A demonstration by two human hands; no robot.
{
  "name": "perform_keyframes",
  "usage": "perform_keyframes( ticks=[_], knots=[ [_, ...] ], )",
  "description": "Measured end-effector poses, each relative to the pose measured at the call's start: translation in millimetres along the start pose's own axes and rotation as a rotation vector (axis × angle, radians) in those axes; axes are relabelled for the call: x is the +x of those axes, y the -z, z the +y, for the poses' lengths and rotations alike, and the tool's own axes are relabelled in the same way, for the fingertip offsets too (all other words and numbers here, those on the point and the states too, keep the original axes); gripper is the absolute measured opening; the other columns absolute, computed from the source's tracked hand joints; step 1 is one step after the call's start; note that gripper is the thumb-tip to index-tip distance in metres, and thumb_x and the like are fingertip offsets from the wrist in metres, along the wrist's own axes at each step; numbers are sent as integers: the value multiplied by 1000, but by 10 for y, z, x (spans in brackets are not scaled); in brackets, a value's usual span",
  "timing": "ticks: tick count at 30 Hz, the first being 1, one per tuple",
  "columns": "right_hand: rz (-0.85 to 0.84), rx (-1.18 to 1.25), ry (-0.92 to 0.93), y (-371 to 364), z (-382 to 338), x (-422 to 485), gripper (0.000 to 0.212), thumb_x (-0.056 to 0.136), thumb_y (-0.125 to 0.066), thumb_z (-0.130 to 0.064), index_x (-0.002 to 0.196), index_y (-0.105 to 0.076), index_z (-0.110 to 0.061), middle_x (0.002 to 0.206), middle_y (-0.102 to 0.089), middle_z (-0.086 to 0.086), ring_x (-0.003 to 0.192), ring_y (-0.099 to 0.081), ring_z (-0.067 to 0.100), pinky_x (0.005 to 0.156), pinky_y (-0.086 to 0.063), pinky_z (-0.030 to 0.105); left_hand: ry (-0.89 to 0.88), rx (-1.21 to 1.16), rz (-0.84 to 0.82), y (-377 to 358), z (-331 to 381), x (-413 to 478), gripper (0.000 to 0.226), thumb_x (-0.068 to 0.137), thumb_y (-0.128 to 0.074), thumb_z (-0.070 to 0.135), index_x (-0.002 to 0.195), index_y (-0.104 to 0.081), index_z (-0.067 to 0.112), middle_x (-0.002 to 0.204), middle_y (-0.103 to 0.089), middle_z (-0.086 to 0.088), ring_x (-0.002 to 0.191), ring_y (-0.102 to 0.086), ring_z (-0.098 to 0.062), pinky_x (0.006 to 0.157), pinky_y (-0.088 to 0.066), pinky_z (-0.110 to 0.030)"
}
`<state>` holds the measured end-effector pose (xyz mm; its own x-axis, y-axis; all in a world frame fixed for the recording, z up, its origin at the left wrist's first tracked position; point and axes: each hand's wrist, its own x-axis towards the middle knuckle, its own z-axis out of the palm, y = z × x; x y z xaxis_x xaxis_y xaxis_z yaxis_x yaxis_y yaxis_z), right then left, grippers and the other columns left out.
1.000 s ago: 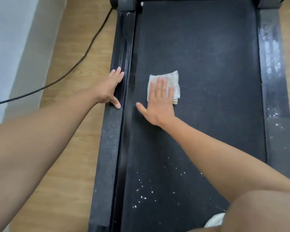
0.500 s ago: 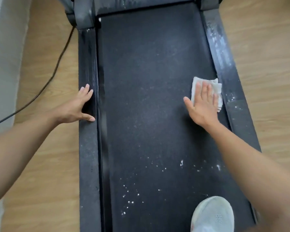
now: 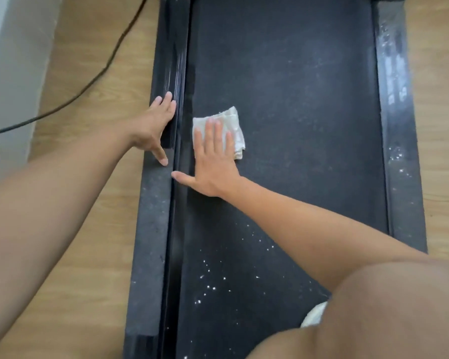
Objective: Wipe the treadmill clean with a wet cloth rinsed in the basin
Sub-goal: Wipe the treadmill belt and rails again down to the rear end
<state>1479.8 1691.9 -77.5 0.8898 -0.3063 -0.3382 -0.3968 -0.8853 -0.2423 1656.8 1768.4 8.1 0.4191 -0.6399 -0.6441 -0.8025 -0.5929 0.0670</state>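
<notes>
Right hand (image 3: 213, 164), fingers straight and spread, is pressing the folded white cloth (image 3: 235, 125) flat on the treadmill (image 3: 309, 112) belt near its left edge. Cloth is looking soft, limp and light, so palm pressure suits it. Left hand (image 3: 157, 125) is resting flat on the left rail.

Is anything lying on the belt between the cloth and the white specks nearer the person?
Nothing visible does. The right hand presses the cloth flat on the belt, and bare belt runs from it to the white specks. The left hand rests on the left rail, off the belt.
</notes>
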Motion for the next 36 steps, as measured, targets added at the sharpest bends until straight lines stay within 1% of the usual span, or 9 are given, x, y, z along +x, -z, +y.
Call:
perform_keyframes(
  ticks=[3, 7, 11, 15, 17, 20, 24, 30, 36],
  knots=[
    [2, -133, 206, -137, -190, -92, 124, 87, -21, -93, 166, 7, -1, 173, 14, 25, 160, 20, 40, 127, 8, 62, 14, 72, -56, 101, 47, -20, 163, 56, -102, 36, 160, 18, 2, 168, 29, -14, 158, 18, -31, 129, -6, -39],
    [70, -145, 266, -61, 435, -262, 106, 94, -18, -85, 169, -2, -13, 177, 4, 12, 163, 9, 31, 130, -1, 56, 60, 94, -88, 88, 189, -87, 168, 53, -101, 47, 159, 22, 1, 166, 33, -15, 157, 23, -31, 130, -5, -40],
    [167, -23, -164, 23, 1628, -765, 101, 94, -17, -85, 169, 5, -21, 177, 12, 5, 162, 16, 24, 131, 8, 49, 57, 197, -143, -83, 196, -149, 178, 47, -95, 66, 154, 32, 2, 160, 44, -14, 152, 33, -34, 130, -3, -43],
    [210, 151, -509, 156, 2567, -1450, 103, 92, -12, -87, 169, 8, -22, 177, 14, 6, 163, 15, 22, 132, 4, 49, 25, 147, -116, -224, 127, -127, 180, 46, -98, 60, 152, 37, 5, 156, 51, -9, 147, 39, -31, 130, -6, -47],
    [215, 238, -612, 134, 2536, -1452, 108, 89, -11, -88, 168, 9, -18, 176, 15, 10, 162, 17, 23, 131, 5, 50, 33, 106, -93, -266, 111, -145, 180, 45, -101, 52, 154, 35, 7, 157, 49, -7, 148, 39, -30, 130, -4, -47],
    [178, 288, -712, 77, 2022, -1105, 125, 80, -13, -96, 166, 15, -10, 172, 22, 22, 158, 28, 33, 126, 18, 57, 19, 21, -55, -277, 95, -197, 180, 41, -105, 42, 158, 28, 9, 161, 45, -5, 150, 36, -27, 130, -4, -45],
    [95, 171, -421, 13, 1112, -646, 130, 81, -21, -98, 163, 21, -6, 168, 29, 26, 155, 33, 40, 121, 24, 61, 37, -49, -32, -227, 128, -240, 180, 38, -105, 37, 160, 24, 9, 164, 39, -5, 154, 31, -26, 130, -6, -42],
    [10, -54, 43, -135, -49, -199, 131, 80, -18, -99, 165, 14, -4, 169, 25, 29, 155, 30, 45, 125, 10, 66, 12, -74, 2, -229, 94, -263, 180, 38, -104, 46, 161, 22, 10, 166, 36, -3, 154, 30, -23, 128, -4, -38],
    [45, -201, 342, -197, 395, -492, 104, 91, -16, -87, 170, 0, -21, 177, 8, 9, 163, 12, 29, 130, 1, 55, -50, -104, -41, -274, 49, -296, 167, 53, -101, 46, 161, 23, 14, 164, 40, 2, 153, 32, -16, 130, -3, -38]
  ],
)
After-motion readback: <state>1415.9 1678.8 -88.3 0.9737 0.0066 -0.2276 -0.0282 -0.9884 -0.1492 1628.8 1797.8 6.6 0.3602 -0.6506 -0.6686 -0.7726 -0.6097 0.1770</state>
